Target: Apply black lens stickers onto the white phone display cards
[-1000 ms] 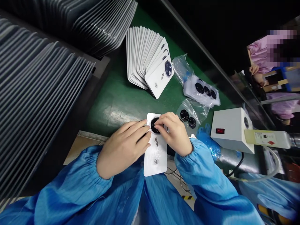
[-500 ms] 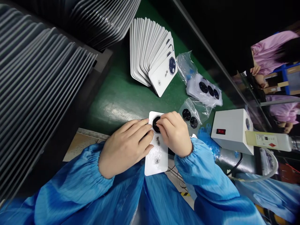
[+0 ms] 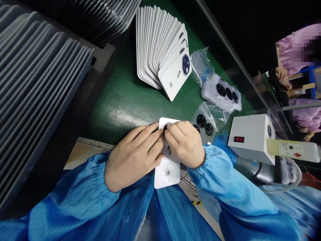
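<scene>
"At the green table's [image 3: 130,100] near edge, what?"
"White panel [image 3: 167,164], lower end out past the edge, above blue garment [image 3: 140,209]. Dark printing on the face. Toward the far end, black piece [image 3: 165,130], mostly hidden by fingers."
"And hands?"
"Close together, both at the panel. Left hand [image 3: 135,155]: laid over the left side, fingers straight, slightly parted, one tip reaching the black piece. Right hand [image 3: 185,142]: fingers bunched over the same piece; whether pinching, cannot tell."
"Farther out?"
"Just right, clear bag [image 3: 219,115] with black discs; behind, white pack [image 3: 210,89] showing three more. Beyond the panel, fanned stack [image 3: 155,43] of similar white ones. Far right, white box [image 3: 247,134], yellowish bottle [image 3: 293,149] alongside. Left, ridged dark stack [image 3: 45,77]."
</scene>
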A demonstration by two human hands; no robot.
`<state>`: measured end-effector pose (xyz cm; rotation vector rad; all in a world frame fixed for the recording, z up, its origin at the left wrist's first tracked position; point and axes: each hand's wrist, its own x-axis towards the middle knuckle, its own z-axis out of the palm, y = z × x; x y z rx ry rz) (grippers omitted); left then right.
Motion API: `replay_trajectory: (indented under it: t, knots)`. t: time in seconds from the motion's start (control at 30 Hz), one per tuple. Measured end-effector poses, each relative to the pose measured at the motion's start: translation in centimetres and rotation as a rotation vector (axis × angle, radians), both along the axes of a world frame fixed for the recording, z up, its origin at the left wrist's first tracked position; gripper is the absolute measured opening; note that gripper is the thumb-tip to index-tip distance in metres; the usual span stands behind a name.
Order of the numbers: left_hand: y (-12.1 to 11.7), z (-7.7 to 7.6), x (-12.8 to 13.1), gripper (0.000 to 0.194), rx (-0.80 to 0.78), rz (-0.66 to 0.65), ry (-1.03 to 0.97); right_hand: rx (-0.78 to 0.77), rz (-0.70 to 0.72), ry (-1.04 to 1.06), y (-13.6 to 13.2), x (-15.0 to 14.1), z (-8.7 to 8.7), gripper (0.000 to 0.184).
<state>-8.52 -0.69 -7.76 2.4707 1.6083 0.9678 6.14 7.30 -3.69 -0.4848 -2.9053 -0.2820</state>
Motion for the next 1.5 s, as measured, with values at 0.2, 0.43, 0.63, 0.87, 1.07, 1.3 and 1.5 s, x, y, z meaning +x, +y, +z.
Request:
replay_trajectory:
  t: [0.2,0.43,0.63,0.87,1.07,1.3,1.5]
  knots:
    - [0.0,-0.1,0.0,0.025,0.021,0.011,0.039,0.027,0.006,-0.026,0.5,0.2,-0.1,0.030]
    - [0.2,0.1,0.5,0.019,0.036,0.034,0.059,-0.060,0.000,0.071,0.1,0.4,1.5,0.022]
    - [0.2,0.1,0.0,0.020,0.024,0.006,0.054,-0.203,-0.159,0.164,0.3,0.5,1.8,0.013]
    - [0.2,0.2,-0.3,0.016,-0.011,-0.034,0.072,-0.248,-0.182,0.073,0.7,1.1,-0.3,0.018]
    - [0.1,0.2,-0.5,0.018,-0.018,-0.066,0.059,-0.257,-0.175,0.050,0.6,1.0,-0.1,0.017]
    - [0.0,0.1,-0.5,0.020,-0.024,-0.068,0.086,-0.212,-0.136,0.015,0.7,1.1,-0.1,0.017]
    - [0.0,0.4,-0.5,0.018,-0.047,-0.083,0.100,-0.130,-0.063,-0.065,0.9,0.7,0.4,0.027]
